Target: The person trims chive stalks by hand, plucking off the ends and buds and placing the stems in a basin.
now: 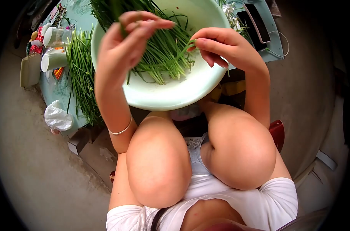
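Garlic chives [165,54] lie heaped in a large pale green basin [159,98] in front of my knees. Over the basin's left part is my left hand [130,38], its fingers curled round blurred green chive leaves. My right hand [221,44], above the basin's right side, pinches the end of a thin chive stalk between thumb and forefinger. That stalk slants down to the left across the heap. The other fingers of my right hand bend loosely below. Outside the basin on the left, a second bunch of chives [82,77] rests on the table.
The light blue table [76,125] carries two cups [54,61] lying at the left, a crumpled white plastic bag [58,116] and small packets. A dark-screened phone-like device [256,23] with a white cable lies at the right. My bare knees [159,165] are close below the basin.
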Motion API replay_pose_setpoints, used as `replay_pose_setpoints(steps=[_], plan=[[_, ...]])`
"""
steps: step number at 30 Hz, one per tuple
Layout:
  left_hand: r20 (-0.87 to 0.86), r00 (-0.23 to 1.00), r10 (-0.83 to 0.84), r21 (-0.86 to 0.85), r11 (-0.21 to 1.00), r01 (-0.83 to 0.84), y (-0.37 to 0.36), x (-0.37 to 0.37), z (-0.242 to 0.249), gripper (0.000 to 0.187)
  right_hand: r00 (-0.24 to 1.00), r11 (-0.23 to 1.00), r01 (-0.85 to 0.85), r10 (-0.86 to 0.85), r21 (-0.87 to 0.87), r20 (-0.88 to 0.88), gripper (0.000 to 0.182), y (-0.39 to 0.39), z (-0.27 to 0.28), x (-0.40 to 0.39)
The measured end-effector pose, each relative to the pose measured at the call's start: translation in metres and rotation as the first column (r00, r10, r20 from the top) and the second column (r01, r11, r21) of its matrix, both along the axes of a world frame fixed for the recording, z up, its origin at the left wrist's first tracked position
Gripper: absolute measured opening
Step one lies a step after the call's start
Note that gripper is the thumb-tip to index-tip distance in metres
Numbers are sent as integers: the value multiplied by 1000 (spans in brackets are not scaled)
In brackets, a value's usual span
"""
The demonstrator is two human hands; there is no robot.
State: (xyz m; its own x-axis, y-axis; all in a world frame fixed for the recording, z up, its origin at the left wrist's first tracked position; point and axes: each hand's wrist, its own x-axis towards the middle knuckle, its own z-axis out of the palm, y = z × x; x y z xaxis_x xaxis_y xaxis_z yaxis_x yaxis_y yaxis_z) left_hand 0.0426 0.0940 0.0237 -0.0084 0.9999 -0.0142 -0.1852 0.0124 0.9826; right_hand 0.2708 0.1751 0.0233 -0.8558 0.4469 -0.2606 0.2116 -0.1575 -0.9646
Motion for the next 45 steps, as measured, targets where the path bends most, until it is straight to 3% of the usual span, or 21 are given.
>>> replay_pose_setpoints(steps=[2,6,8,10,12,16,21,23,29,36,39,41,45], plan=[[15,983,-182,-193,964,181,-1,20,6,30,1000,999,10,-11,42,14,22,-2,3,-1],[87,919,-386,-305,868,393,3,32,2,35,995,992,95,-96,85,13,20,-8,2,3],[-23,935,-353,-327,887,327,1,33,-3,32,996,996,85,-86,24,23,20,-5,1,5],[-17,949,-314,-335,896,291,1,32,2,28,992,998,56,-57,16,111,20,-3,3,6],[-192,933,-305,-340,912,228,1,27,1,27,993,999,45,-45,6,111,21,0,4,7],[-87,979,-182,-349,926,141,0,27,-4,22,998,994,49,-45,-99,44,24,-1,-2,9],[-144,984,-106,-291,955,60,-1,28,-4,20,992,982,125,-128,-140,-15,34,0,-9,14],[-171,982,-80,-355,935,14,-1,22,-5,19,985,970,171,-173,-170,5,47,4,-13,16],[-167,986,-13,-350,936,-47,-2,20,-9,19,975,954,216,-223,-206,-14,54,5,-12,18],[-176,984,-9,-347,937,-53,-3,16,-10,19,974,959,177,-203,-222,-103,44,14,-15,35],[-173,985,-21,-328,944,-37,-3,16,-10,19,979,980,172,-181,-95,-92,34,14,-16,38],[-193,981,-14,-305,951,-46,-2,17,-11,19,993,997,82,-83,-16,-80,30,17,-16,41],[-202,979,-27,-308,951,-37,-3,16,-11,19,993,995,96,-95,9,-74,27,16,-21,39]])
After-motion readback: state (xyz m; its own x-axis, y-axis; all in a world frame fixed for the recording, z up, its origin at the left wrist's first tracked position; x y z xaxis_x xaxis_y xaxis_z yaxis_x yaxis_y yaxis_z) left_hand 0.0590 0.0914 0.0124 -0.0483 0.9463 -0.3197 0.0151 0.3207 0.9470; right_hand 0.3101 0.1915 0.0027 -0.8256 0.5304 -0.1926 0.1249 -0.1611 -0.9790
